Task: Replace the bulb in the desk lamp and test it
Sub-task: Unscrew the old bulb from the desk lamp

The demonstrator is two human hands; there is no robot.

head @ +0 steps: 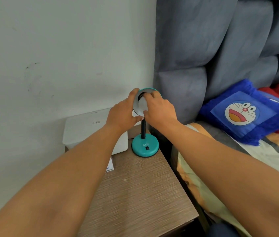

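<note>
Both hands met at the lamp's shade (pixel 149 90): left hand (pixel 123 113) gripped its rim, right hand (pixel 159 110) pinched the white bulb (pixel 142 104) in the socket; the base (pixel 145 145) stood below on the counter (pixel 140 190).

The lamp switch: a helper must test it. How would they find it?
On the brown bedside table, beside a white box, stands a teal lamp base. The switch is the small black rocker below the letters ATN, the base's only dark part.
</note>
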